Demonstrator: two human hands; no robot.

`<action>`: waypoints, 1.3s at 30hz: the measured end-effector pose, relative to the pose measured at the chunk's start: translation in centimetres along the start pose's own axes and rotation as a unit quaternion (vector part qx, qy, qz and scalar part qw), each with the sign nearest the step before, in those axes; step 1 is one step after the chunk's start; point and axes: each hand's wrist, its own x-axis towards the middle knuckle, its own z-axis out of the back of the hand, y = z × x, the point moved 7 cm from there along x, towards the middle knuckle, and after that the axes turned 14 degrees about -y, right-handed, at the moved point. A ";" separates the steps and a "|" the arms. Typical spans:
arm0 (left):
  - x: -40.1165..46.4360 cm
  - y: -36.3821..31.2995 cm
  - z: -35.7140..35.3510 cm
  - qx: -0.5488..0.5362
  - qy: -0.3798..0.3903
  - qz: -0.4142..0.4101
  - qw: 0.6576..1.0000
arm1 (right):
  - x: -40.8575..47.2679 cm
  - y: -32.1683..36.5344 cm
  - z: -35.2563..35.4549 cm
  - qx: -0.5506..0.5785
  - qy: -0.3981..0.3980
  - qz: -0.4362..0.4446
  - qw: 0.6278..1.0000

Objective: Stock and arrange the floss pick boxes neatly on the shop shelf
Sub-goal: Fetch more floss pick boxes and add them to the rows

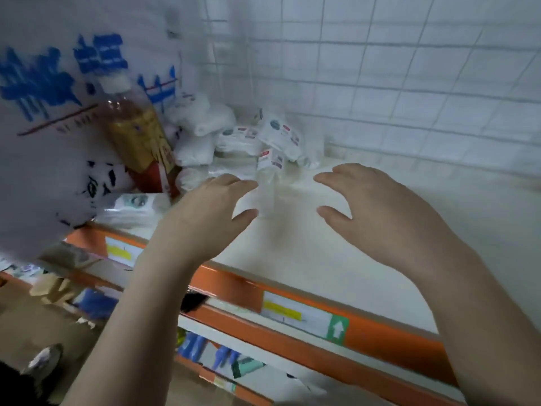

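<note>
Head view: I'm hovering both hands over the shelf, left hand and right hand spread apart, each grip holding nothing. Floss pick boxes are lying jumbled at the back-left corner beside a bottle. Judging stocking barely started; most of the shelf is still waiting.

Shop, orange-edged shelf with price labels, stocked shelves below

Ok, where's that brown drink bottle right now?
In the head view, the brown drink bottle leans at the left end of the top shelf, between the blue-printed white bag and the pile of white packets.
</note>
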 end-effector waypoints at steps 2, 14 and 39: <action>1.4 1.0 -0.3 -0.003 0.016 -0.040 0.999 | 1.1 0.9 -0.5 -0.006 -0.007 -0.028 1.000; 3.6 2.6 -3.4 -0.010 0.099 -0.122 0.988 | 11.0 -0.9 -4.5 0.073 -0.019 -0.025 0.997; 4.2 2.0 -3.1 -0.089 0.070 -0.158 0.981 | 11.8 -4.0 -6.0 0.144 -0.117 -0.058 0.981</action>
